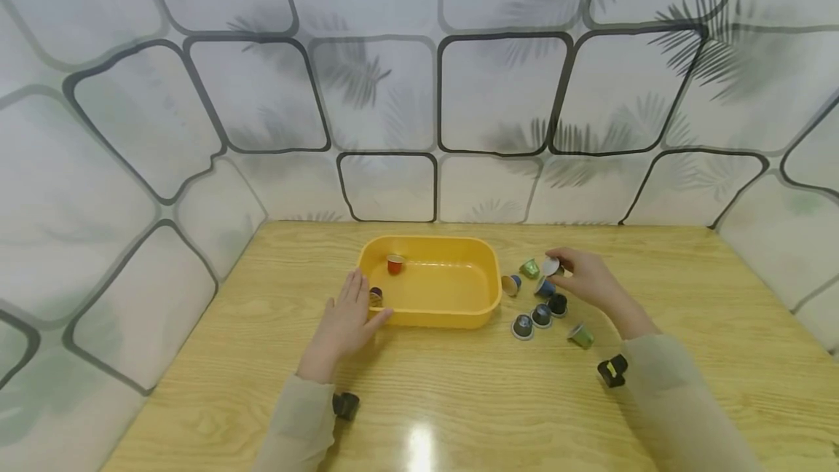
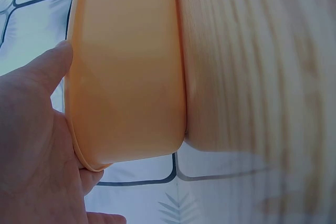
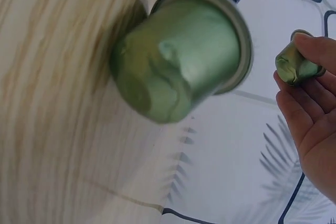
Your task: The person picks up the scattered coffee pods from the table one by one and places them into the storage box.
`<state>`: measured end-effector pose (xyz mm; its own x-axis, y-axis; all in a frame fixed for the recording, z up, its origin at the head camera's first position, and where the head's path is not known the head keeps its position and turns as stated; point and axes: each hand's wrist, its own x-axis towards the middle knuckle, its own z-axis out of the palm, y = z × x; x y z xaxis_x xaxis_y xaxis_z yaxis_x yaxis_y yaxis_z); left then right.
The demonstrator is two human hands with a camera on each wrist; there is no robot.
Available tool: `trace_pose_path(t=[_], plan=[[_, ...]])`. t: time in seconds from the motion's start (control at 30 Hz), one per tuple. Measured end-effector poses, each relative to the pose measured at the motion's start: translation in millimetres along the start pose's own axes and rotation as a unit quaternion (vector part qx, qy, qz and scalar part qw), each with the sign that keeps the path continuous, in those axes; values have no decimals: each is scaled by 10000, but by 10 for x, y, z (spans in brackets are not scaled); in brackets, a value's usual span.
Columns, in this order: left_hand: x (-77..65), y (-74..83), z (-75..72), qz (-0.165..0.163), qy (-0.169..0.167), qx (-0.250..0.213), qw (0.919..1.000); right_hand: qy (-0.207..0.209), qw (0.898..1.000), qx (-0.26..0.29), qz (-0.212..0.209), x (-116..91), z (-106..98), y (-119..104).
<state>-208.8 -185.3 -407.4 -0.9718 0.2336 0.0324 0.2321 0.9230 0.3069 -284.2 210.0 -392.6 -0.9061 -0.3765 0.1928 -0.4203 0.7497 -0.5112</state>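
My left hand (image 1: 345,322) rests against the left end of a yellow plastic tray (image 1: 419,319). In the left wrist view its thumb touches the rim and the other fingers lie by the corner of the tray (image 2: 126,77). My right hand (image 1: 588,280) pinches a green coffee capsule (image 3: 295,62) between thumb and fingers, its silver lid turned toward the head camera. Under and beside that hand lie a blue capsule (image 1: 545,287), a black capsule (image 1: 558,304) and a light green capsule (image 1: 529,268). Inside the tray are a red capsule (image 1: 395,264) and a dark purple capsule (image 1: 376,297).
Between tray and right hand lies a tan-lidded blue capsule (image 1: 510,284). Two dark capsules stand nearer, one grey-blue capsule (image 1: 522,326) among them. Another green capsule (image 1: 580,336) lies below the right hand. A patterned wall covering (image 1: 393,188) borders the wooden table (image 1: 419,377).
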Motion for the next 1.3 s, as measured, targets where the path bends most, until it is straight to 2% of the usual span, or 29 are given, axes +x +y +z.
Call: trace_pose_path(t=[0.33, 0.77, 1.07, 1.3], plan=[[1, -3, -15, -22, -14, -71, 10000, 90, 9991, 191, -363, 123, 115, -156], [6, -2, -34, -20, 9, -59, 10000, -31, 9981, 314, -522, 244, 216, -375], [-13, 13, -20, -26, -8, -51, 10000, -98, 9950, 509, -850, 280, 334, -520], [-11, 26, -28, -10, 31, -64, 10000, -102, 9919, 363, -1214, 340, 426, -647]])
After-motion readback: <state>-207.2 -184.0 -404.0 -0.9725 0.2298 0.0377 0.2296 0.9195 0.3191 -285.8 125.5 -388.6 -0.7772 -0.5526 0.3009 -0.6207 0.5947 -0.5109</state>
